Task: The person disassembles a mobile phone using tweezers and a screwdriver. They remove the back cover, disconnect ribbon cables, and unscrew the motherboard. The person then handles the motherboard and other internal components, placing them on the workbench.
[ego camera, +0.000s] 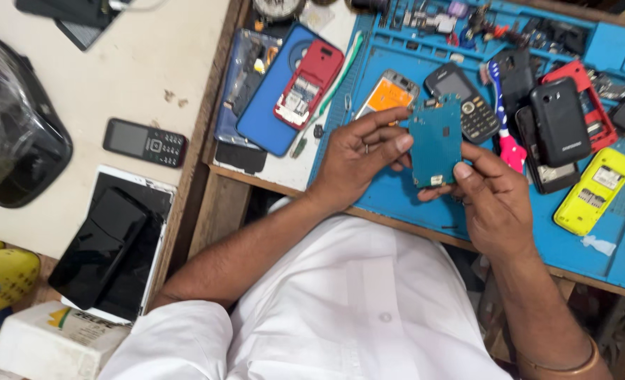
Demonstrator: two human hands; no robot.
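Both hands, left hand (358, 158) and right hand (492, 200), pinch the teal board (435, 141) by its edges above the mat's (411, 200) near edge; it looks light, stiff and fragile.

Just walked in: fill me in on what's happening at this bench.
A person in a white shirt holds a teal circuit board between both hands above a blue work mat. The left hand pinches its left edge; the right hand supports its lower right corner with the thumb on top. Around it on the mat lie phone parts: a yellow phone shell, a black phone back, a keypad phone and a toothbrush. Another keypad phone lies on the pale table to the left.
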